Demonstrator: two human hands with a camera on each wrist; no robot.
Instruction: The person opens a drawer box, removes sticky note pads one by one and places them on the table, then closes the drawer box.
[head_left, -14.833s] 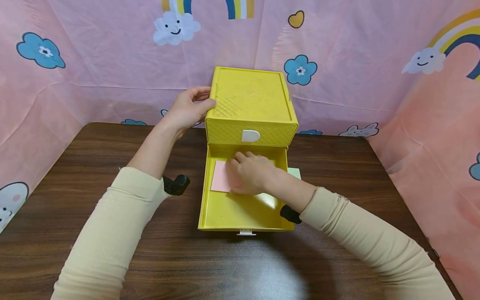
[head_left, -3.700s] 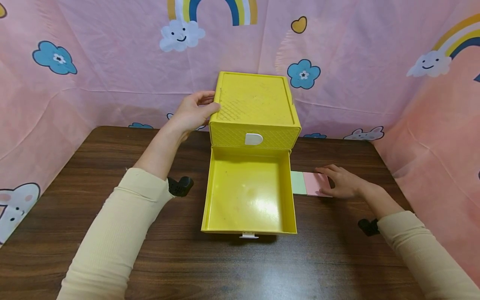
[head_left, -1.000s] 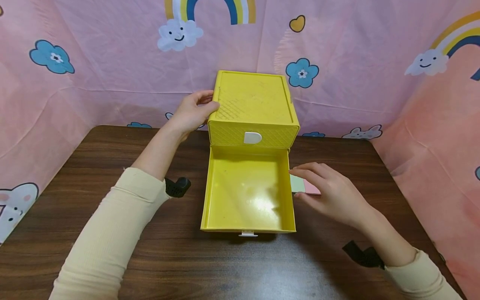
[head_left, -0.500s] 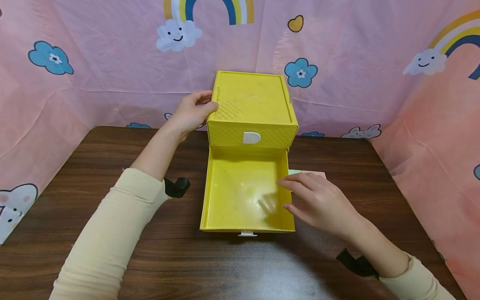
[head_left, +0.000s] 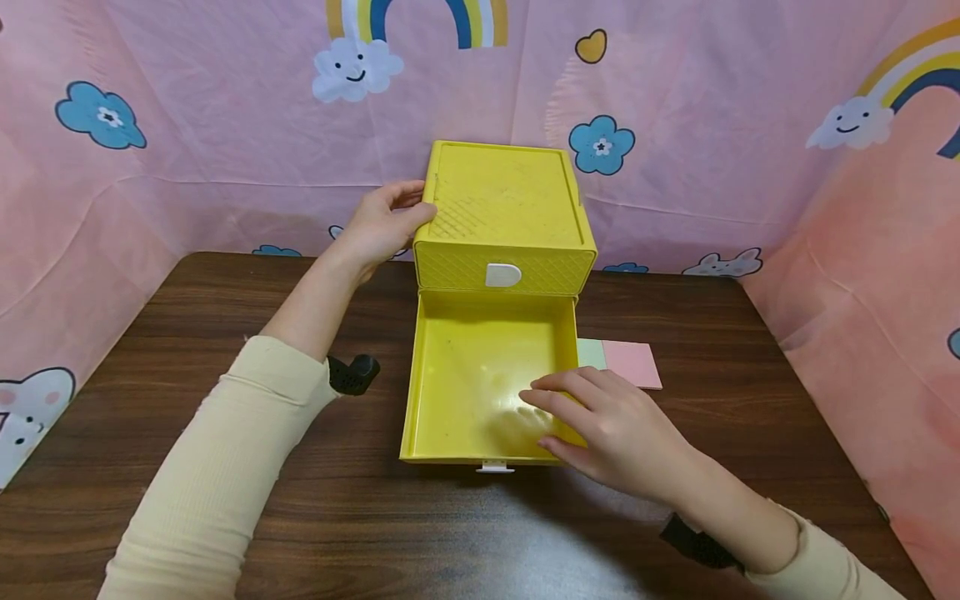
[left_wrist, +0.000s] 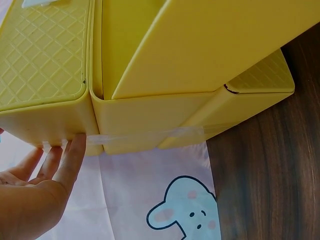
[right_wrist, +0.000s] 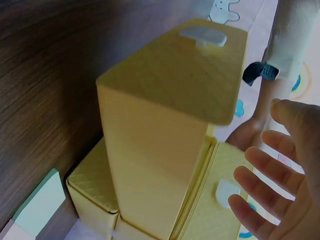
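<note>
A yellow drawer unit (head_left: 510, 196) stands at the back of the table, its middle drawer (head_left: 480, 358) pulled far out with nothing inside. My left hand (head_left: 380, 223) steadies the unit's upper left side, thumb on the top edge; in the left wrist view its fingers (left_wrist: 70, 162) lie nearly straight against the side wall. My right hand (head_left: 622, 429), fingers spread and holding nothing, hovers over the drawer's front right corner. Right of the drawer, a pink pad of paper (head_left: 632, 363) and a light green pad (head_left: 591, 353) lie side by side on the table.
The upper drawer, with a white handle (head_left: 503, 275), is closed. A lower closed drawer front (right_wrist: 95, 180) shows beneath the pulled-out one. The open drawer's front, with its white pull (head_left: 495, 467), overhangs the dark wooden table (head_left: 337, 517). A patterned pink cloth (head_left: 225, 100) hangs behind.
The pink pad has gone from inside the drawer to the table beside the green pad. My right hand has since moved left and nearer, over the drawer's edge. The left hand stays put.
</note>
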